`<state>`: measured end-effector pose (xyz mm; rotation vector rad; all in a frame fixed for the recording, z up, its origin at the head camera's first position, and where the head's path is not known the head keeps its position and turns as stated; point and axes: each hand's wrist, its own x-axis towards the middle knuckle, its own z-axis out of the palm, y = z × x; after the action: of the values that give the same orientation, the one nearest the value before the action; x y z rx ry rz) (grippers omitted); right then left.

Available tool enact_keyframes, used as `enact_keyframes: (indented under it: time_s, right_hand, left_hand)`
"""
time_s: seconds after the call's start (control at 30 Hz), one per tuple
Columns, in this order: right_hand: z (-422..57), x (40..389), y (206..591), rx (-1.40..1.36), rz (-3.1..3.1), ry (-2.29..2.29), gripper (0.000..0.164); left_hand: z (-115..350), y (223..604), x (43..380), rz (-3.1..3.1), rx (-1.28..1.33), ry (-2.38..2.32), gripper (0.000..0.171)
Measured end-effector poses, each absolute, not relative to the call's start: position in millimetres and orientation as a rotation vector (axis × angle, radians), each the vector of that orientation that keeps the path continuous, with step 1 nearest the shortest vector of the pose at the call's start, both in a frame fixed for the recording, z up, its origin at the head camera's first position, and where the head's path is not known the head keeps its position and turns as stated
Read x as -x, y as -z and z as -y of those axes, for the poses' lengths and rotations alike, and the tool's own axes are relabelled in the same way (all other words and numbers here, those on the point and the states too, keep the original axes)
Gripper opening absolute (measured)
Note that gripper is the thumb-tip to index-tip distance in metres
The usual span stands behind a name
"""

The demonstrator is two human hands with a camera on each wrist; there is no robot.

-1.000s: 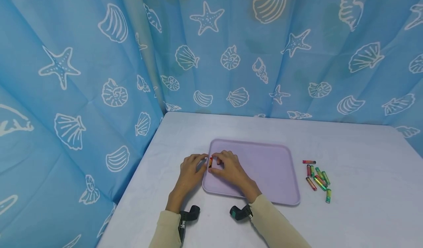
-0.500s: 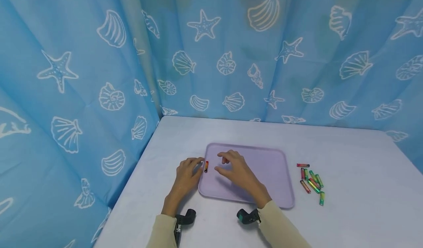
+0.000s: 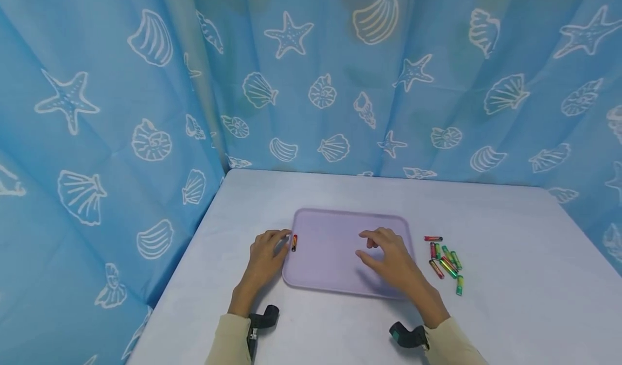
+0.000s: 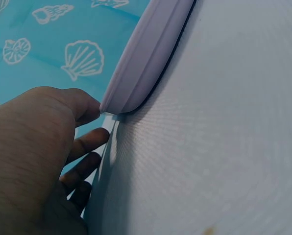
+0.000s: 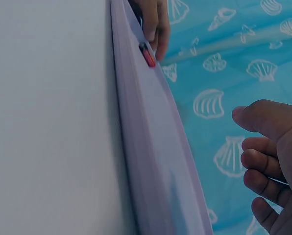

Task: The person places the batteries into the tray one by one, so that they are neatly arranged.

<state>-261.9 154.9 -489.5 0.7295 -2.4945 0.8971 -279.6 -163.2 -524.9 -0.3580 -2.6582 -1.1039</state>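
A red and black battery [image 3: 294, 243] lies lengthwise inside the left edge of a lilac tray [image 3: 335, 251]. My left hand [image 3: 264, 259] is at the tray's left rim, fingers relaxed and holding nothing; in the left wrist view its thumb [image 4: 85, 105] appears to touch the tray's edge. Over the right part of the tray hovers my right hand [image 3: 391, 257], thumb and fingers apart, with nothing between them. The right wrist view shows the same battery [image 5: 147, 55] beside the left hand's fingers.
Several red and green batteries lie loosely grouped on the white tablecloth right of the tray, among them a red one [image 3: 433, 238] at the back and a green one [image 3: 459, 285] in front. A blue shell-print curtain [image 3: 301, 111] hangs behind and along the left.
My right hand has let go of the battery at the tray's left edge and moved right across the tray. The left hand stays at the left rim. The head view has shifted slightly.
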Motion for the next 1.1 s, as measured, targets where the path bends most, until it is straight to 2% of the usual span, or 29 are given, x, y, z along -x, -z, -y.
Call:
enact_keyframes:
  time_s: [0.47,0.63,0.83,1.1]
  right_hand:
    - [-239,236,511,-0.458,2.492,-0.740,0.035]
    - [-263,231,513,-0.346,2.473,-0.752,0.029]
    - [-275,226,514,-0.150,2.582,-0.732,0.020]
    - [-274,226,516,-0.029,2.684,-0.677,0.015]
  left_hand:
    - [166,528,280,2.675,0.339,1.110,0.036]
    - [164,529,281,2.670,0.352,1.126,0.036]
    - [162,527,281,2.672,0.354,1.131,0.037]
    - [162,524,281,2.687,0.348,1.118,0.037]
